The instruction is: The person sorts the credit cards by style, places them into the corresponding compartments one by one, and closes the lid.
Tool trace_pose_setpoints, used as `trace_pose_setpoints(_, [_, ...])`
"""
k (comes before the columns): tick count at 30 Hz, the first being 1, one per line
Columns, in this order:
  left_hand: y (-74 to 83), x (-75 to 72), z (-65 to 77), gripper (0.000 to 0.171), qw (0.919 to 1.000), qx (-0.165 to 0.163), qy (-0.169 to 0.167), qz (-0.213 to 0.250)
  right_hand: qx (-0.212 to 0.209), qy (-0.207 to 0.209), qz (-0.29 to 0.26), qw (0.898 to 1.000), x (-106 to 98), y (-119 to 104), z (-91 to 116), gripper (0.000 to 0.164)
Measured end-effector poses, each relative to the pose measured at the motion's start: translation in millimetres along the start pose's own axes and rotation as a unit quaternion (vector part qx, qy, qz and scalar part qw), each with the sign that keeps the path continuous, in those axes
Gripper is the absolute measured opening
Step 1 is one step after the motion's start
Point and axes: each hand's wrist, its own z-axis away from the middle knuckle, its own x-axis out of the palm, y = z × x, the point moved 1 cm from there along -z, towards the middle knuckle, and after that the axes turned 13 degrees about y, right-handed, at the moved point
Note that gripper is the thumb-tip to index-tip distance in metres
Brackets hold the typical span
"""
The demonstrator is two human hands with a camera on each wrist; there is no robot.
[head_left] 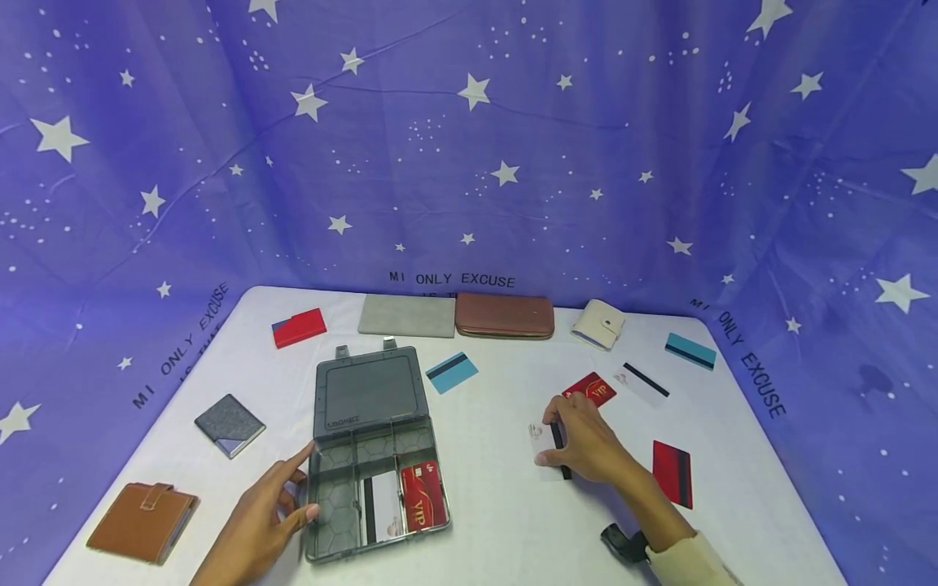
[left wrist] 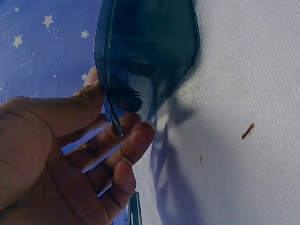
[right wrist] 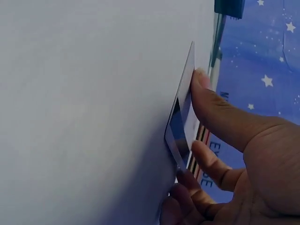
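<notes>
My left hand [head_left: 265, 509] grips the left side of a grey see-through plastic compartment box [head_left: 333, 514], its lid [head_left: 374, 391] laid back. In the left wrist view, the thumb and fingers [left wrist: 133, 140] of that hand are round the box's edge. Inside the box lie a white card with a black stripe [head_left: 388, 509] and a red VIP card [head_left: 423, 492]. Right of the box, my right hand [head_left: 586, 443] pinches another white striped card [head_left: 544, 439] between thumb and fingers. The right wrist view shows this card [right wrist: 183, 112] edge-on, close over the white table.
Near the right hand lie a red VIP card [head_left: 597, 389], a white card [head_left: 641, 382] and a red striped card [head_left: 672, 474]. Blue cards [head_left: 452, 373] lie farther back. Wallets, including a brown one [head_left: 506, 316], line the far edge; a tan wallet [head_left: 142, 521] sits front left.
</notes>
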Motion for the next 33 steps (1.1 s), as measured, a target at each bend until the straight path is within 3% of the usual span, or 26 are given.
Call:
trace_pose_setpoints(7, [0.2, 0.6, 0.6, 0.082, 0.9999, 0.004, -0.001, 0.009, 0.011, 0.01, -0.095, 0.995, 4, -20, -3, 0.043])
trace_pose_setpoints(12, [1.4, 0.6, 0.9, 0.081, 1.0, -0.001, 0.002, 0.004, -0.007, 0.019, -0.188, 0.982, 2, -52, -3, 0.027])
trace_pose_setpoints(15, [2.0, 0.4, 1.2, 0.081, 1.0, -0.004, 0.003, -0.001, -0.012, -0.012, -0.263, 0.965, 3, -74, -2, 0.022])
trace_pose_setpoints(22, [3.1, 0.1, 1.0, 0.08, 0.9999, -0.015, -0.002, -0.001, -0.022, -0.135, -0.39, 0.91, 18, -119, 4, 0.024])
trace_pose_setpoints(25, [3.7, 0.1, 0.4, 0.08, 0.9997, -0.025, -0.008, -0.003, -0.032, -0.149, -0.409, 0.9, 28, -135, 4, 0.024])
trace_pose_setpoints(27, [4.1, 0.3, -0.1, 0.08, 0.9994, -0.031, -0.012, -0.006, -0.043, -0.148, -0.412, 0.898, 36, -145, 5, 0.026])
trace_pose_setpoints(29, [4.5, 0.3, -0.6, 0.08, 0.999, -0.04, -0.018, -0.01, -0.064, -0.14, -0.402, 0.903, 44, -153, 6, 0.026])
trace_pose_setpoints(31, [4.7, 0.2, -1.2, 0.08, 0.9984, -0.049, -0.026, -0.015, -0.096, -0.128, -0.379, 0.911, 53, -161, 8, 0.026])
trace_pose_setpoints(33, [4.9, -0.1, -1.4, 0.081, 0.9976, -0.058, -0.032, -0.019, -0.143, -0.107, -0.329, 0.927, 60, -168, 10, 0.026])
